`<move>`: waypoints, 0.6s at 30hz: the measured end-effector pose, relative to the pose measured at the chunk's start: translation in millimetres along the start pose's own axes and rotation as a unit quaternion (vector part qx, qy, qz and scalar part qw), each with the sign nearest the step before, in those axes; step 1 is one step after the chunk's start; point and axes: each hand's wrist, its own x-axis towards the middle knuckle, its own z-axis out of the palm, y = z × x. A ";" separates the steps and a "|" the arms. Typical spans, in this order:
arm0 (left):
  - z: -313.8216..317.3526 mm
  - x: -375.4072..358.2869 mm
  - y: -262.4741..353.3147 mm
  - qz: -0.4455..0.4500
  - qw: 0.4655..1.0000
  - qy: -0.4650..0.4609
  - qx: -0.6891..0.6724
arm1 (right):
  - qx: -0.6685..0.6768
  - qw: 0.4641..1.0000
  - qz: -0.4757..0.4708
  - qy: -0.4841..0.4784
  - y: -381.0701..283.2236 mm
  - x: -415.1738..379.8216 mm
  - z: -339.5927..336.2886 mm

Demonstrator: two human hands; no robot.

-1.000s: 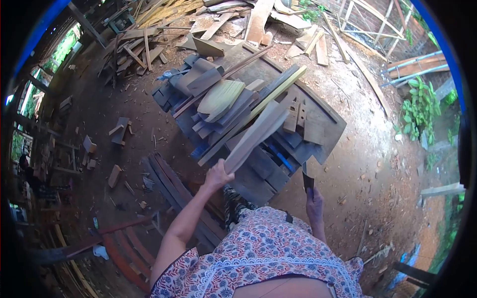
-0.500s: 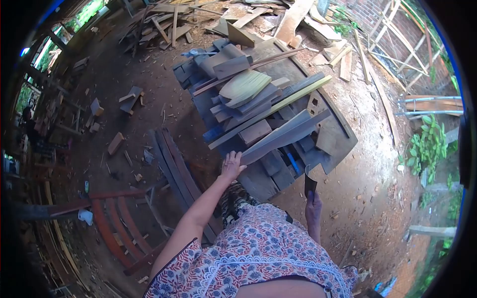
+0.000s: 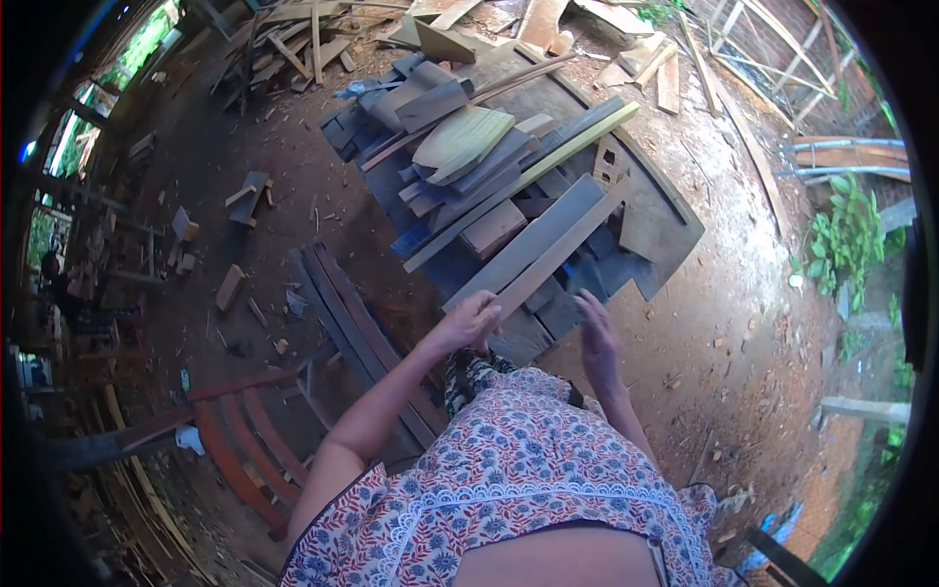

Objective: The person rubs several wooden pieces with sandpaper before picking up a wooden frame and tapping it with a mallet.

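Note:
My left hand (image 3: 473, 321) is closed around the near end of a long narrow wooden board (image 3: 567, 248). That board slants away over the worktable (image 3: 660, 230), beside a wider grey board (image 3: 550, 235). My right hand (image 3: 599, 342) is raised at the table's near right edge, apart from the board. Its fingers and thumb are spread, and I see nothing between them. A reddish-brown wood block (image 3: 493, 230) lies just beyond the grey board, next to a long yellowish strip (image 3: 572, 161).
A pale pointed wood piece (image 3: 462, 145) lies among stacked offcuts on the table. Left of me are long dark planks (image 3: 342, 313) and a red-brown slatted wooden frame (image 3: 240, 445). Scrap wood (image 3: 293, 49) is heaped at the back. Loose blocks (image 3: 230, 287) litter the dirt floor.
The dark flat piece in my right hand is out of sight, and that hand has come up toward the table. The board in my left hand has turned, its far end shifting left.

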 end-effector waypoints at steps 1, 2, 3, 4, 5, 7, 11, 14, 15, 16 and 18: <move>2.6 -9.6 12.3 -0.015 0.998 -0.023 -0.052 | -0.060 0.995 -0.067 -0.031 -9.0 8.8 5.2; 6.0 -16.4 17.4 -0.031 0.993 -0.045 -0.105 | -0.059 0.989 -0.113 -0.068 -24.1 16.5 12.2; 10.4 -22.1 15.7 -0.031 0.993 -0.050 -0.099 | -0.059 0.980 -0.160 -0.105 -36.8 21.1 19.4; 14.4 -28.6 13.4 0.011 0.989 -0.012 -0.149 | -0.059 0.981 -0.157 -0.099 -40.7 20.8 27.6; 16.6 -34.5 13.7 0.054 0.978 0.026 -0.198 | -0.054 0.971 -0.182 -0.144 -41.3 20.4 36.8; 5.3 -58.0 25.7 0.017 0.985 0.008 -0.170 | -0.044 0.958 -0.205 -0.194 -39.1 27.0 41.7; -20.6 -104.7 30.5 -0.050 0.979 -0.020 -0.195 | -0.094 0.961 -0.223 -0.135 7.5 67.1 33.3; -42.6 -139.1 48.6 -0.091 0.981 -0.025 -0.170 | -0.097 0.982 -0.150 -0.062 71.1 112.1 10.8; -50.1 -146.4 45.2 -0.091 0.981 -0.020 -0.171 | -0.048 0.994 -0.096 -0.025 112.9 118.9 2.8; -57.1 -152.1 41.6 -0.099 0.980 -0.034 -0.169 | 0.001 0.999 -0.042 0.013 146.7 124.3 -5.5; -63.3 -150.8 40.5 -0.099 0.980 -0.037 -0.169 | 0.004 0.982 0.066 0.176 152.9 113.2 -19.3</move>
